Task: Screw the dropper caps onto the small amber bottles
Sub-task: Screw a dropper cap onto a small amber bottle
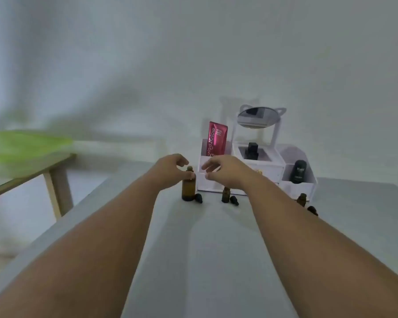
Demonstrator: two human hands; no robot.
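A tall amber bottle (188,188) stands on the grey table (205,249), its neck uncapped as far as I can see. My left hand (170,172) holds it at the shoulder, fingers curled over the top. My right hand (223,172) hovers just right of the bottle's neck with thumb and fingers apart, holding nothing. A black dropper cap (199,198) lies at the tall bottle's base. A small amber bottle (226,195) stands under my right wrist with a second cap (234,200) beside it. Farther right are another small bottle (302,199) and a third cap (313,210).
A white cosmetics organizer (257,174) stands right behind the bottles, with a pink tube (217,138), a tilting mirror (257,117) and a dark bottle (298,172). A wooden side table (37,167) with something green on it is at the left.
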